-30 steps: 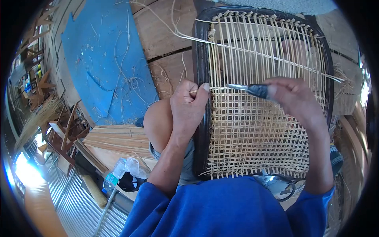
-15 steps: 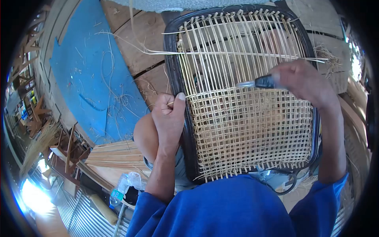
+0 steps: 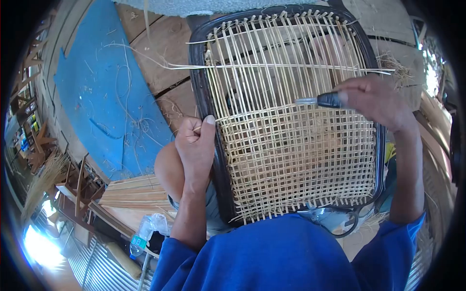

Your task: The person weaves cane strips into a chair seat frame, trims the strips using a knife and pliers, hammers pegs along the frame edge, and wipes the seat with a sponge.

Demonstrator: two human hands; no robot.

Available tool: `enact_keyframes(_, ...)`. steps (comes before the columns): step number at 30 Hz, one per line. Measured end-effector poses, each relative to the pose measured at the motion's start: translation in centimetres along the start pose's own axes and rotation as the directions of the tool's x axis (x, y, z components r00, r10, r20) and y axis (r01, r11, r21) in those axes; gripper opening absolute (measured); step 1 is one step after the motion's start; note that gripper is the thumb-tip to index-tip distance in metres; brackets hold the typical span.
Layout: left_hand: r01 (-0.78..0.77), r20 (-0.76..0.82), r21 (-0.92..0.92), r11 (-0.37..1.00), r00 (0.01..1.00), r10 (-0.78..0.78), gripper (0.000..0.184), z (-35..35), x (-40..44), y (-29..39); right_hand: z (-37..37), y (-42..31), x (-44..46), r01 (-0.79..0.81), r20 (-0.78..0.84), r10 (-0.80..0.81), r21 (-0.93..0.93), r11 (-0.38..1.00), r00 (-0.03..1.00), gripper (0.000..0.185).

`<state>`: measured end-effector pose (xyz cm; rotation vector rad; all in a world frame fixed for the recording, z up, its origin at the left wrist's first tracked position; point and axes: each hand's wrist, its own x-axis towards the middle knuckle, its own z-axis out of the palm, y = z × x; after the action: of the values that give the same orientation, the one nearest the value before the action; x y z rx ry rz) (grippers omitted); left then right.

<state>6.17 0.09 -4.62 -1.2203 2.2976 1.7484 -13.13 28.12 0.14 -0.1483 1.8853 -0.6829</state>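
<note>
A dark wooden frame (image 3: 222,179) lies across my lap, strung with pale cane strands. Its near part is woven into a grid of cane (image 3: 301,160); the far part has mostly lengthwise strands with open gaps. At the frame's left edge, my left hand (image 3: 195,140) is closed, pinching a cane strand that pokes out between thumb and fingers. My right hand (image 3: 371,102) grips the black handle of a tool with a short metal blade (image 3: 313,101). The blade's tip points left, at the upper border of the woven grid. Loose cane strands (image 3: 281,66) lie crosswise above it.
A blue sheet (image 3: 92,97) with cane scraps covers planks at the left. A plastic bottle (image 3: 138,242) stands at lower left. Scissors (image 3: 347,225) show partly beneath the frame's near edge. Cane shavings (image 3: 395,68) lie at upper right, and light fabric (image 3: 194,6) at the top.
The view has shifted slightly, so frame and hands appear a little further left. The blade sits slightly further right along the woven border. Both hands keep their grip.
</note>
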Motion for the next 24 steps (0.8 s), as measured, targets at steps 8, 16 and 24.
enact_keyframes(8, -0.030, -0.016, 0.026, 0.999, 0.999, 0.031, 0.029, 0.0, 0.1, -0.2, 0.1, 1.0, 0.6, 0.116, 0.015, -0.115, -0.051, 0.992, 0.993, 0.041)
enact_keyframes(16, -0.038, -0.009, 0.008, 0.999, 0.999, 0.038, 0.028, 0.0, 0.1, -0.3, 1.6, 0.6, 0.3, 0.112, -0.113, -0.101, 0.094, 0.989, 0.988, 0.041)
enact_keyframes(24, -0.075, -0.012, 0.020, 0.997, 0.997, 0.075, 0.028, 0.0, 0.2, -0.3, 1.2, 0.2, -0.8, -0.089, -0.227, 0.102, 0.066, 0.994, 0.969, 0.041)
